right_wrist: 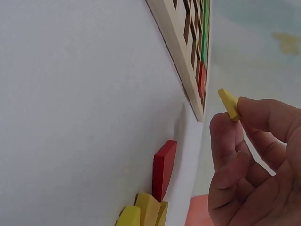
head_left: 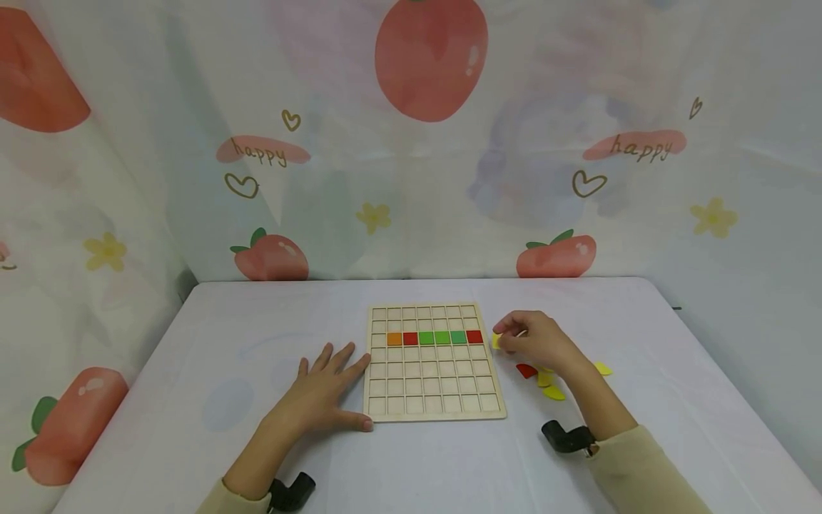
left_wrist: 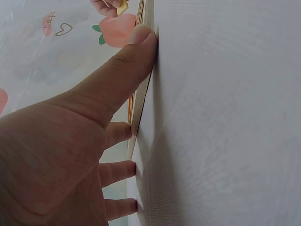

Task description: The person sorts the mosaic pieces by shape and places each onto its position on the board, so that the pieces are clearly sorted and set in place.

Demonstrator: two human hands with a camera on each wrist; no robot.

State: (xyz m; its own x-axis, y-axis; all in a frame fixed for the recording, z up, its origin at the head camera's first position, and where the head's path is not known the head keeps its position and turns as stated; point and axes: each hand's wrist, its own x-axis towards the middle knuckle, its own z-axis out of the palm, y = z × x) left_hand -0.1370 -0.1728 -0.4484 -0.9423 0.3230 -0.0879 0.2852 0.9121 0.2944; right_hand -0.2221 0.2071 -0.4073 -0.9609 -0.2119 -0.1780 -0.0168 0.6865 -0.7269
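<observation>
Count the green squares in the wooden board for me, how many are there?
3. The green squares sit side by side in the one filled row of the wooden board: one, the next, and the third, between two red squares. None appears hidden.

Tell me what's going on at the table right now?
A person is filling a wooden grid board with coloured square tiles. One row holds six: orange, red, three green, red. The right hand pinches a yellow tile just off the board's right edge, level with that row. The left hand lies flat on the table, thumb against the board's near-left corner. More loose tiles, red and yellow, lie beside the right wrist.
</observation>
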